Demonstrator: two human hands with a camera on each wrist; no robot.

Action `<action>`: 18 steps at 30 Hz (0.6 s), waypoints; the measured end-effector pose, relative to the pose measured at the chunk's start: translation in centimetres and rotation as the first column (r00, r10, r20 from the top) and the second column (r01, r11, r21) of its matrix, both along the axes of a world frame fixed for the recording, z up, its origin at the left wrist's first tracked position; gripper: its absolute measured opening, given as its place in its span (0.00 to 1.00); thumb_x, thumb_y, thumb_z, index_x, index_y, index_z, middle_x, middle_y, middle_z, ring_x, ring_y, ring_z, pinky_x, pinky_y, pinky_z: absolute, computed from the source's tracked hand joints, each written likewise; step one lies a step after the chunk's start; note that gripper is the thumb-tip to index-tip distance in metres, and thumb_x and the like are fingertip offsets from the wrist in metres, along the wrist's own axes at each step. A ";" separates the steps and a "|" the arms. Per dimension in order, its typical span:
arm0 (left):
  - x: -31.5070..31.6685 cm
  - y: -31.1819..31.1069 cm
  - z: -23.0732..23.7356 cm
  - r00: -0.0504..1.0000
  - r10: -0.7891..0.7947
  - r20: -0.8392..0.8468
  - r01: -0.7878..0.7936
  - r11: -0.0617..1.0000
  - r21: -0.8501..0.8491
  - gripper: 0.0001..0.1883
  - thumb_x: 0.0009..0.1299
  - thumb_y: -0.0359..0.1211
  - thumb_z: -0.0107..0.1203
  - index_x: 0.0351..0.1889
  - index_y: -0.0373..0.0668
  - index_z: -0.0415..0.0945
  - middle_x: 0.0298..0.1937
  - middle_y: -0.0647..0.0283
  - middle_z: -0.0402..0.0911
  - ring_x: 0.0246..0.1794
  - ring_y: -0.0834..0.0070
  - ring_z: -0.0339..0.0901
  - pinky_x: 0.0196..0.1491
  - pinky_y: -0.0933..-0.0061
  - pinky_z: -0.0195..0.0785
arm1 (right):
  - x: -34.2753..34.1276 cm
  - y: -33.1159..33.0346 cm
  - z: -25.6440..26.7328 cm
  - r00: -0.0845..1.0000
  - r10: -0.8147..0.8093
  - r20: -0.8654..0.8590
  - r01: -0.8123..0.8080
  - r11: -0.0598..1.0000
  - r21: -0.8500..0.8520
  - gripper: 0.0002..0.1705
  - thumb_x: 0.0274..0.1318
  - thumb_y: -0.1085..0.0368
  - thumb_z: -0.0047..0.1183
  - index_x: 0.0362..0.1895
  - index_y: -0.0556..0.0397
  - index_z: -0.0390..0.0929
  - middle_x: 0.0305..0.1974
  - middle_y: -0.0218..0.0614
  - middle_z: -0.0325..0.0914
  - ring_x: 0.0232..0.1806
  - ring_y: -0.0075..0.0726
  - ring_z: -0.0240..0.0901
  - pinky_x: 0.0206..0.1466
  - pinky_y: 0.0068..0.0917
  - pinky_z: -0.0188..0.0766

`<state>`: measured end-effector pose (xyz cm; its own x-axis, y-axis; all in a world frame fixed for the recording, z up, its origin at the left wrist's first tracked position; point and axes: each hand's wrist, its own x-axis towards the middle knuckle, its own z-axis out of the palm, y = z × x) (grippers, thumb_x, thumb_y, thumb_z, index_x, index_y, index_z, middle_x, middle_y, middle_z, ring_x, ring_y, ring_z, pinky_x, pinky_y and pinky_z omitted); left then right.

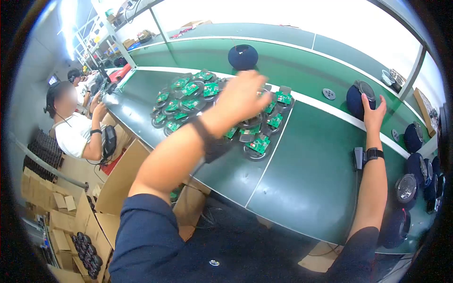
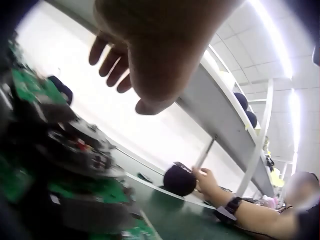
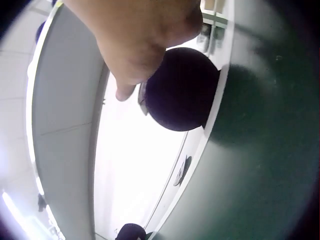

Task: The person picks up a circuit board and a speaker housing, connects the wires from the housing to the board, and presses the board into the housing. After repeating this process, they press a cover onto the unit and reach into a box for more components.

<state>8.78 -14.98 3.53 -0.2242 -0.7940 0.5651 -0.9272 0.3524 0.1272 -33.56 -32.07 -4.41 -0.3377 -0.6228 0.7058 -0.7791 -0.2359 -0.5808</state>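
My right hand [image 1: 374, 115] holds a round navy speaker housing [image 1: 355, 101] from its right side, the thumb at the upper rim. A grey round part [image 1: 365, 88] sits in the top of that housing. In the right wrist view the dark ball [image 3: 182, 92] shows below my hand, beside the white ledge. My left hand [image 1: 243, 96], blurred, is over a cluster of black round parts with green circuit boards [image 1: 190, 89]. Its fingers [image 2: 112, 65] extend loosely in the left wrist view, with nothing seen in them.
Another navy housing [image 1: 243, 59] stands behind the cluster, past the white ledge. A grey disc [image 1: 329, 94] lies on the far strip. Several housings [image 1: 406, 188] line the right side of the green table [image 1: 306, 188]. Cardboard boxes [image 1: 120, 184] and a seated person [image 1: 75, 127] are at left.
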 end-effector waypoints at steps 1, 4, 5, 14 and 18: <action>2.6 1.2 0.1 0.994 0.090 0.069 -0.094 0.994 0.054 0.24 0.64 0.45 0.63 0.53 0.40 0.79 0.57 0.49 0.77 0.62 0.52 0.72 0.63 0.54 0.67 | 0.6 0.4 0.6 0.992 -0.089 -0.087 0.077 0.987 -0.141 0.44 0.53 0.38 0.66 0.60 0.62 0.72 0.58 0.54 0.74 0.62 0.55 0.69 0.68 0.43 0.62; 7.5 2.7 -1.6 0.940 0.267 0.211 -0.298 0.946 0.130 0.30 0.62 0.49 0.66 0.57 0.41 0.78 0.67 0.45 0.69 0.73 0.47 0.60 0.71 0.50 0.56 | 4.0 1.9 3.4 0.991 0.019 -0.136 -0.065 0.937 -0.344 0.37 0.54 0.44 0.68 0.56 0.62 0.75 0.51 0.49 0.78 0.57 0.49 0.73 0.63 0.42 0.66; 8.2 3.1 -2.2 0.895 0.344 0.285 -0.399 0.903 0.160 0.33 0.61 0.51 0.67 0.58 0.42 0.78 0.70 0.44 0.65 0.77 0.45 0.53 0.75 0.47 0.50 | 6.1 3.5 4.4 0.938 0.347 -0.010 -0.341 0.916 -0.212 0.28 0.57 0.50 0.68 0.51 0.59 0.78 0.46 0.42 0.80 0.50 0.40 0.75 0.56 0.36 0.70; 6.5 2.5 0.3 0.859 -0.004 -0.511 0.188 0.932 0.310 0.30 0.65 0.34 0.69 0.60 0.42 0.63 0.51 0.56 0.79 0.54 0.69 0.78 0.58 0.66 0.69 | 18.2 15.9 3.3 0.134 0.795 0.592 -0.975 0.000 0.221 0.17 0.67 0.57 0.59 0.51 0.52 0.73 0.40 0.26 0.76 0.37 0.19 0.73 0.37 0.22 0.72; 0.6 2.1 0.5 0.689 -0.231 -0.687 0.524 0.813 0.252 0.29 0.66 0.35 0.69 0.60 0.41 0.64 0.48 0.57 0.79 0.52 0.72 0.77 0.56 0.69 0.70 | 18.5 16.8 3.3 0.019 0.740 0.672 -0.992 -0.072 0.108 0.25 0.67 0.53 0.58 0.60 0.51 0.68 0.44 0.27 0.75 0.37 0.20 0.73 0.36 0.22 0.73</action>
